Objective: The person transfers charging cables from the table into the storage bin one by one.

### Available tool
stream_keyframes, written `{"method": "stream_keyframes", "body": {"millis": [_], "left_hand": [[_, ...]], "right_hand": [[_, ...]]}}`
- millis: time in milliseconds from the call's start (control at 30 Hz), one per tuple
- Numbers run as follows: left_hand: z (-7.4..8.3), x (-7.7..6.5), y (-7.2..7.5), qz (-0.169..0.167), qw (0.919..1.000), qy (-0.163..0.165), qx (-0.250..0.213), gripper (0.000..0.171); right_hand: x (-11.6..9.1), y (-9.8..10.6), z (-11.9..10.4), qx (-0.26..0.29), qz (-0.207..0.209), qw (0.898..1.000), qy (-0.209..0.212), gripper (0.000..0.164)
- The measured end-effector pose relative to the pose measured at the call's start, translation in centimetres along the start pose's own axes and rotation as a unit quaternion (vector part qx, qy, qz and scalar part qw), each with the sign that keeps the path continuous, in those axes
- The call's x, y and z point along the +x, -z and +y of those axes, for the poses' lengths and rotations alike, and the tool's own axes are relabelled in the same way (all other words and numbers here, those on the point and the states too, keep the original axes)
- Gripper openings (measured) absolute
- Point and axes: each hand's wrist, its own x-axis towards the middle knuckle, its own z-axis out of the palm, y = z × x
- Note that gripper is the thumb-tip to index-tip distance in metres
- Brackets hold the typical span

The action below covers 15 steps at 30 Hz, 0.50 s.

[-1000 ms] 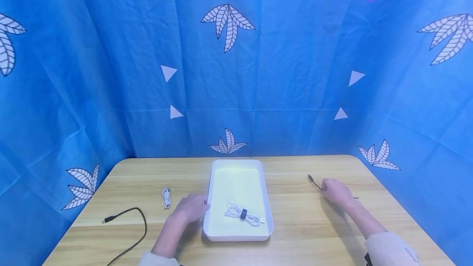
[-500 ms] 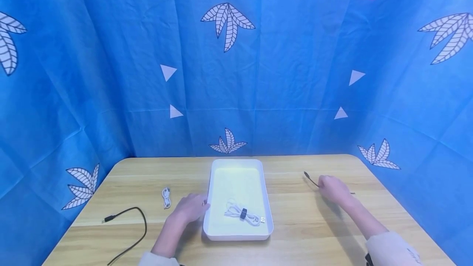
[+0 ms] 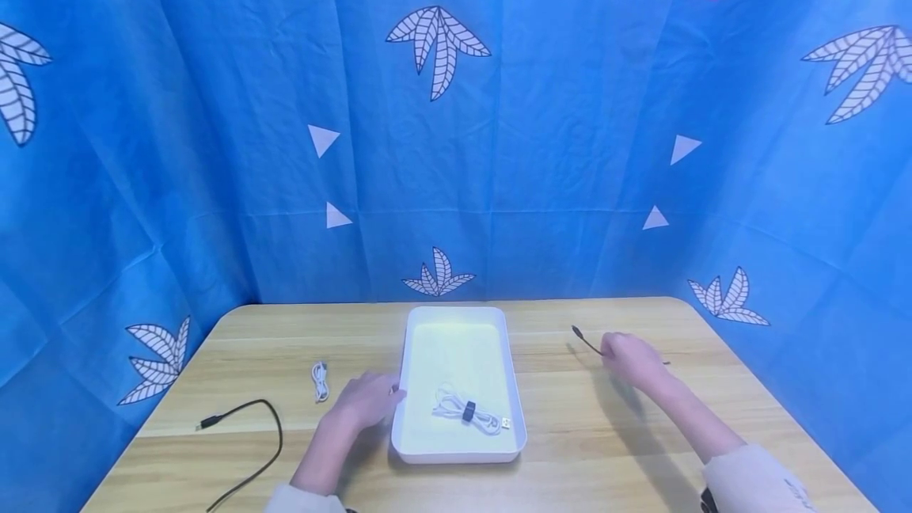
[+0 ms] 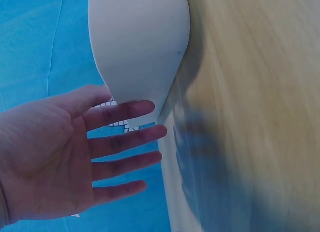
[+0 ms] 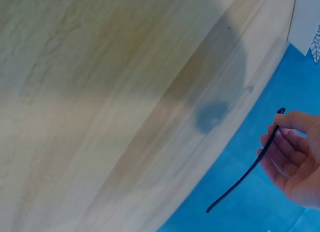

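At the left side of the white tray (image 3: 518, 386), my left hand (image 3: 365, 400) pinches the wall. In the left wrist view the thumb goes behind the rim, the index finger lies along the outer wall (image 4: 142, 47), and the other fingers are spread straight. Inside the tray lies a coiled white USB cable (image 3: 449, 406) bound with a dark strap. My right hand (image 3: 632, 358) holds a short black cable (image 3: 588, 345) above the table, right of the tray. The right wrist view shows the cable (image 5: 240, 181) between thumb and fingers, one end hanging down.
A small bundled white cable (image 3: 321, 382) lies on the wooden table (image 3: 570, 450) left of the tray. Nearer the left front edge is a longer black cable (image 3: 276, 434), bent in a curve. A blue patterned curtain (image 3: 570, 141) hangs behind and beside the table.
My right hand has moved left and slightly away from me, carrying the short black cable towards the tray. My left hand and the tray have stayed in place.
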Motion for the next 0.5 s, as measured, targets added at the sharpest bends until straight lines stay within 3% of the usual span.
{"method": "stream_keyframes", "body": {"millis": [233,500], "left_hand": [[-0.2,0.5,0.0,0.006,0.9995,-0.010,0.031,0.020],[-0.5,0.4,-0.5,0.013,0.9996,-0.005,0.025,0.022]], "right_hand": [[0.1,0.6,-1.3,0.011,-0.007,1.000,-0.001,0.008],[0.1,0.7,-2.3,0.018,0.006,1.000,0.013,0.005]]}}
